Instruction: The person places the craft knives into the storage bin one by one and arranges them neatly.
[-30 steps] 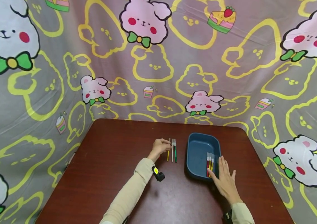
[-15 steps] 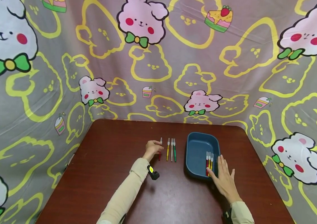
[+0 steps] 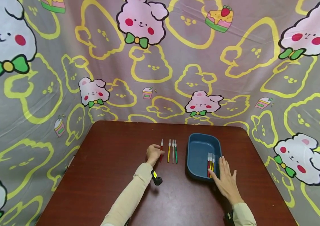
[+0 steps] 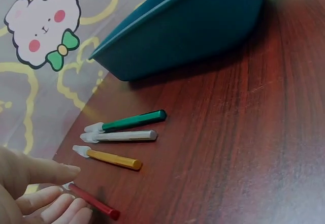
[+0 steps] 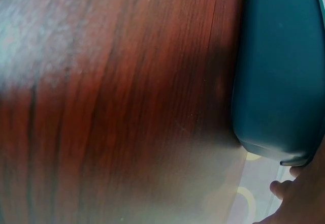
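Four pens lie side by side on the brown table [image 3: 114, 175]: a red pen [image 3: 161, 150], a yellow pen [image 3: 169, 151], a white pen [image 3: 172, 151] and a green pen [image 3: 175, 151]. My left hand [image 3: 153, 153] sits just left of the red pen [image 4: 91, 202], fingers [image 4: 56, 206] loosely bent and touching it while it lies flat. The yellow pen [image 4: 109, 158], white pen [image 4: 122, 136] and green pen [image 4: 129, 121] lie beyond it. A blue tray [image 3: 199, 147] holds several pens [image 3: 210, 163]. My right hand [image 3: 225, 180] rests flat, fingers straight, on the tray's near right rim [image 5: 279, 71].
A cartoon-print cloth [image 3: 160, 62] hangs around the table on the back and both sides. A small black device [image 3: 157, 179] with a yellow spot is strapped on my left wrist. Bare wood lies on the table's left half and along its near edge.
My left hand carried the red pen leftward from the other pens and laid it down as the leftmost of the row. The right hand stayed on the tray.
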Available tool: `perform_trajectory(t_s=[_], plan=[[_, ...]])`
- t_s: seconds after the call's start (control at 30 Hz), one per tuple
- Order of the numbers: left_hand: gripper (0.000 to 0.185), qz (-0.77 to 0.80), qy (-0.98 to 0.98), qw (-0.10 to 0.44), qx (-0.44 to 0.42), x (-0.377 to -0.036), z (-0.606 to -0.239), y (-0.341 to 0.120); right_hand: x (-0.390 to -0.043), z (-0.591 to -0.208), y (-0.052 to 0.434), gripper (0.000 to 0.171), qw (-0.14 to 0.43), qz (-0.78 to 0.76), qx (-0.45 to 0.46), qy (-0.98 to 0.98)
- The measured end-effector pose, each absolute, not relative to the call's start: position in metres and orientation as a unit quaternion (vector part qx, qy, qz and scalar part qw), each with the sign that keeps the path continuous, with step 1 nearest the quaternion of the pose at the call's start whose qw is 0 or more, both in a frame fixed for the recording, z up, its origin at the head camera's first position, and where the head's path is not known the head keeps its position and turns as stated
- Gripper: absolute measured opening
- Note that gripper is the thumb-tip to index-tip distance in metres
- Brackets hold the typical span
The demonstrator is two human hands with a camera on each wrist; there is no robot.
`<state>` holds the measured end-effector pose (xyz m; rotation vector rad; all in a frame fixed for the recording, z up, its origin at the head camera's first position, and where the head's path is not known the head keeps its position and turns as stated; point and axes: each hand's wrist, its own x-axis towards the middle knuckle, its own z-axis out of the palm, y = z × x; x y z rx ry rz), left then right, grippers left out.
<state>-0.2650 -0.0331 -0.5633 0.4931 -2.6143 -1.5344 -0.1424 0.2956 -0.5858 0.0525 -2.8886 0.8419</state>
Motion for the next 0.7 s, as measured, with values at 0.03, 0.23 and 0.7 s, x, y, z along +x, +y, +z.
perform_trajectory(t_s=[0.03,0.23,0.7], plan=[[0.032,-0.497,-0.851,0.038,0.167,-0.265,-0.564,-0.032,-0.142,-0.585,0.296,0.094,0.066,0.280,0.017,-0.958],[0.030,-0.500,-0.841,0.055,0.200,-0.268,-0.571,-0.028,-0.143,-0.585,0.296,0.094,0.064,0.275,0.015,-0.959],[0.029,-0.492,-0.840,0.097,0.205,-0.274,-0.589,-0.020,-0.144,-0.587,0.296,0.094,0.067,0.275,0.014,-0.959]])
